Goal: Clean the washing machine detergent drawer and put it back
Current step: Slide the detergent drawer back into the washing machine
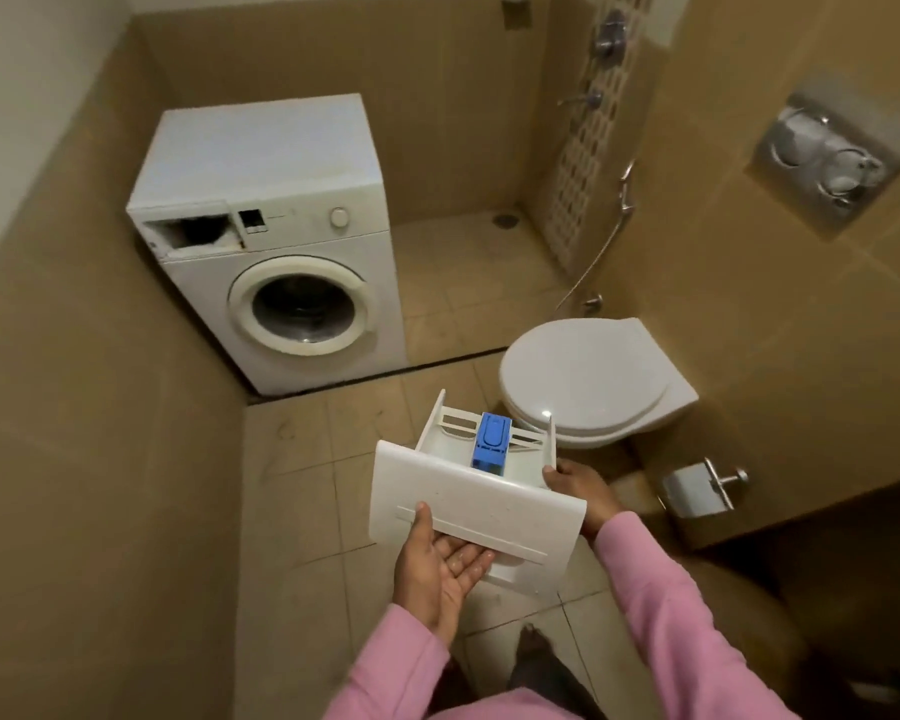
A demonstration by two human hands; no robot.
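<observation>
I hold the white detergent drawer [468, 491] in the air in front of me, its front panel toward me and a blue insert [491, 440] in its middle compartment. My left hand [437, 563] supports the front panel from below, thumb up on the panel face and fingers under its lower edge. My right hand [578, 485] grips the drawer's right side wall. The white washing machine [276, 241] stands in the far left corner. Its drawer slot [193, 233] at the top left of the front is open and dark.
A white toilet [588, 381] with its lid down is just right of the drawer. A paper holder [697, 485] hangs on the right wall, a flush plate [822, 163] above it. A hose sprayer [625, 194] hangs at the back. Tiled floor lies between me and the machine.
</observation>
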